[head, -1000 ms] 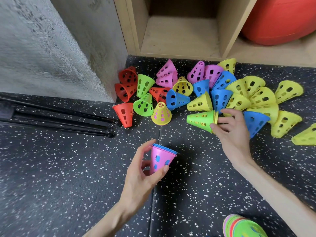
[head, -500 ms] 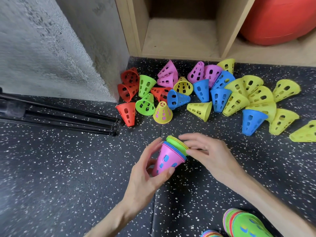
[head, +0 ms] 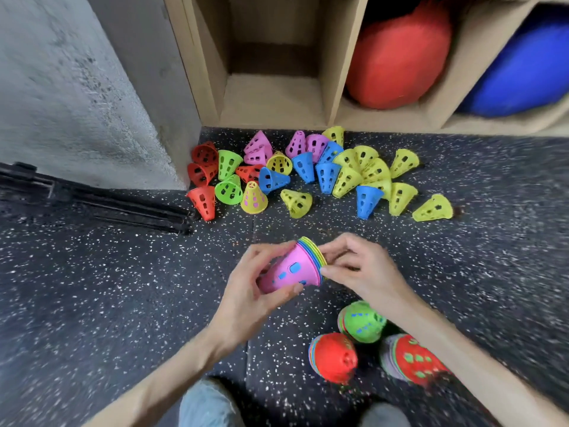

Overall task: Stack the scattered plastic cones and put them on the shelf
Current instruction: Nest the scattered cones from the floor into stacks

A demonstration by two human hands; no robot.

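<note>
A: Cones, status? Where is the held stack?

B: Nested cone stack (head: 294, 271), pink outermost, is held above the floor (head: 123, 303) at centre, tilted, wide end to the right. Left hand (head: 255, 291) grips its pink body, thumb and fingers curled round it. Right hand (head: 358, 268) pinches the layered rims at the wide end.

A: Loose units?

B: Scattered cones (head: 320, 174) lie on the far floor, just in front of the wooden shelf (head: 271, 97). Three finished stacks stand near right: green-topped stack (head: 363, 322), red stack (head: 334, 357), red-green stack (head: 414, 359), partly behind the right forearm.

A: Shelf contents?

B: Red ball (head: 397, 57), blue ball (head: 520, 69), right compartments.
</note>
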